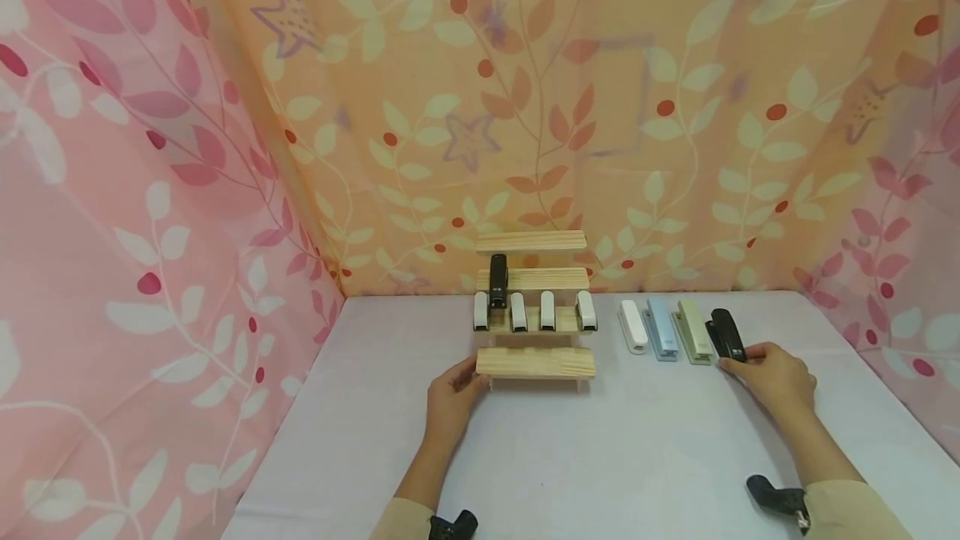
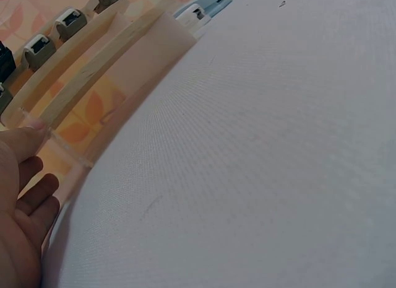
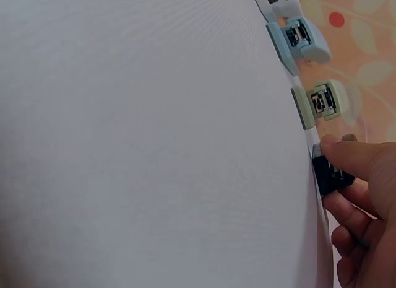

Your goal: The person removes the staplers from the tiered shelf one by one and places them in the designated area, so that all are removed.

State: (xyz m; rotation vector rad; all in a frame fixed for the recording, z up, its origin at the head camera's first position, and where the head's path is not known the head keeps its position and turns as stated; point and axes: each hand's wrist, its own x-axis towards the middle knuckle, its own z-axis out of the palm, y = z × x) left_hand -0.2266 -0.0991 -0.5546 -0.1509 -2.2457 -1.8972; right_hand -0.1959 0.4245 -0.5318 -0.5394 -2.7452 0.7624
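At the right of the head view, my right hand (image 1: 780,377) pinches the near end of a black stapler (image 1: 727,335) standing on the table. Its thumb (image 3: 346,153) lies on one side of the stapler, with fingers on the other. My left hand (image 1: 453,402) holds the left end of the lowest board of a tiered wooden rack (image 1: 536,363), thumb against the board's end. One rack tier carries several white staplers (image 1: 547,311). Another black stapler (image 1: 498,280) stands behind them, toward the left.
Between the rack and my right hand stand a white stapler (image 1: 633,327), a blue stapler (image 1: 662,329) and a green stapler (image 1: 694,333) in a row. A white cloth covers the table (image 1: 615,457). Patterned curtains (image 1: 420,107) hang behind and at both sides.
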